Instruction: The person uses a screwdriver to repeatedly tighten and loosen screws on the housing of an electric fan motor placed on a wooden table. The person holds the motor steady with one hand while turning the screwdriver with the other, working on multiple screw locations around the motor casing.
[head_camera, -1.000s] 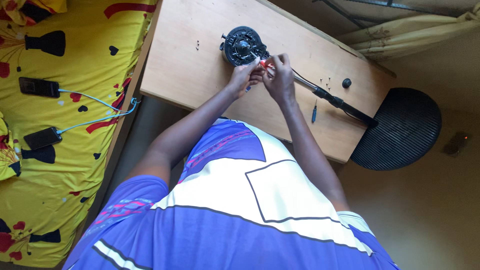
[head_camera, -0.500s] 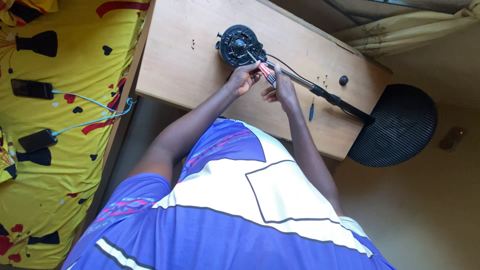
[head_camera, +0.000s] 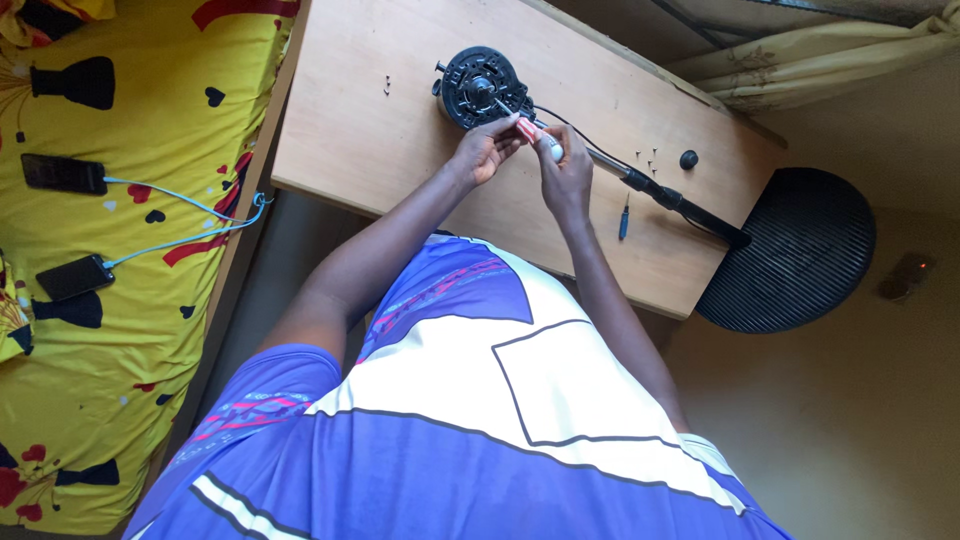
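A round black fan motor housing (head_camera: 482, 86) lies on a wooden table (head_camera: 370, 140); a black stand pole (head_camera: 680, 203) runs from it toward a round black base (head_camera: 795, 255). My right hand (head_camera: 565, 170) grips a screwdriver with a red and white handle (head_camera: 537, 138), its tip touching the motor housing. My left hand (head_camera: 487, 148) pinches the screwdriver's shaft just below the housing. Both hands sit close together at the motor's near edge.
Loose small screws (head_camera: 387, 87) lie left of the motor, more screws (head_camera: 646, 157) and a black knob (head_camera: 688, 159) to its right. A small blue screwdriver (head_camera: 623, 217) lies on the table. A yellow patterned bedsheet (head_camera: 120, 260) holds two phones (head_camera: 65, 174) with cables.
The view shifted slightly. Both hands stayed at the motor; the screwdriver tip now sits against the housing.
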